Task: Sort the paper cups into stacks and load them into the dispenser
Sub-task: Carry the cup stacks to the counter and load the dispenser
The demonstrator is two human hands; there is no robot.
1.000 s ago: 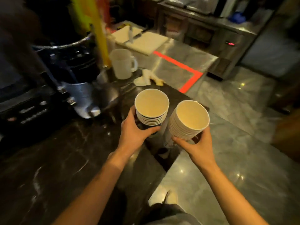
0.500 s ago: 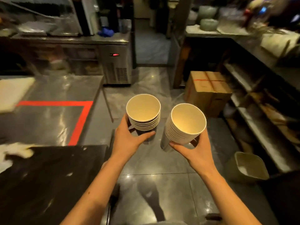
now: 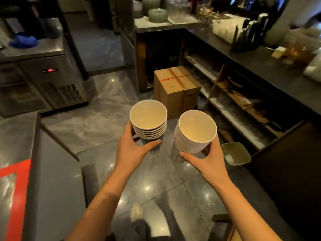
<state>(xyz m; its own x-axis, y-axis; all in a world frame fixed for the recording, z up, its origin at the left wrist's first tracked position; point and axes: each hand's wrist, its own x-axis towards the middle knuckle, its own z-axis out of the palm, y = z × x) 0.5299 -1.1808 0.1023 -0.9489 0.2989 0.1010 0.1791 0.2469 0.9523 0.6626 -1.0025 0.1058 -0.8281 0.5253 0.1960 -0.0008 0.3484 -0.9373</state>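
Note:
I hold two stacks of paper cups in front of me over the tiled floor, mouths up. My left hand [image 3: 133, 150] grips a dark-sided stack [image 3: 148, 124] of several nested cups with white rims. My right hand [image 3: 206, 160] grips a taller white stack [image 3: 193, 136], tilted slightly to the left. The two stacks are side by side and apart. No dispenser is recognisable in view.
A steel counter with red tape [image 3: 15, 180] lies at left, a steel fridge unit [image 3: 45, 80] behind it. A taped cardboard box [image 3: 175, 87] stands on the floor ahead. Open shelves [image 3: 243, 108] under a dark counter [image 3: 271, 66] run along the right, a small bin [image 3: 236, 155] below.
The view has swung right, away from the black marble counter and machine, toward the aisle and the shelving. Both hands keep the same grip on their stacks.

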